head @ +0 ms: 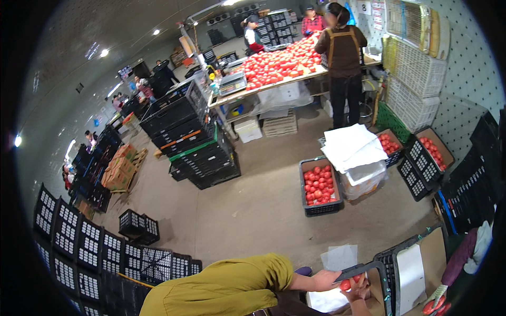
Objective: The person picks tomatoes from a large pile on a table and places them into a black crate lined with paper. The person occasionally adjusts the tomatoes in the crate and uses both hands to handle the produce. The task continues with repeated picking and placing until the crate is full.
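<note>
My left hand (327,280), at the end of a mustard-yellow sleeve, grips the rim of a black plastic crate (382,272) at the bottom right. Inside this crate my right hand (357,291) is spread around red tomatoes (345,285), its fingers partly hiding them. White paper (326,302) and a brown cardboard lining show in the crate. Against its right side stands another black crate (396,256), lined with cardboard and white paper.
A co-worker's gloved hand (437,296) holds tomatoes at the lower right. Ahead stand a tomato-filled crate (303,189) and a paper-topped box (361,183). Stacked black crates (197,154) stand left of a tomato-covered table (272,85) with people around it. More crates (89,241) line the lower left.
</note>
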Demonstrator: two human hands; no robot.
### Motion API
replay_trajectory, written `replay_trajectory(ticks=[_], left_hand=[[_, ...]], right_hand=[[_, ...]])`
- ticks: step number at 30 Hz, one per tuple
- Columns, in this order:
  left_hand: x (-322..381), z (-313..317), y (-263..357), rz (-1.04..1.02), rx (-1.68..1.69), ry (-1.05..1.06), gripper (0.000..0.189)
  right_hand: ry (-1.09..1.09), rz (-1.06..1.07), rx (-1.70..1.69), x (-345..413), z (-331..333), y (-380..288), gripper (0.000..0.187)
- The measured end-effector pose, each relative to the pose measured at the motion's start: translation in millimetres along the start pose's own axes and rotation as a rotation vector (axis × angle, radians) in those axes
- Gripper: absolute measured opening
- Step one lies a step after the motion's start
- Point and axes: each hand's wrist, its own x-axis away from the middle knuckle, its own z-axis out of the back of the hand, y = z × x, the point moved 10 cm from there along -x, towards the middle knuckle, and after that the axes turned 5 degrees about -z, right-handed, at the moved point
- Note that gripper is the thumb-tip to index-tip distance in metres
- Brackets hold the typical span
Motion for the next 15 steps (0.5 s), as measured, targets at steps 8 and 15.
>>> replay_trajectory(ticks=[8, 15], left_hand=[[2, 0, -2, 0.064, -0.090, -0.067, 0.041], [2, -7, -8, 0.078, -0.085, -0.083, 0.042]], right_hand=[[0.083, 0.024, -0.002, 23, 34, -19, 0.077], [0.023, 0.104, -0.009, 24, 48, -17, 0.076]])
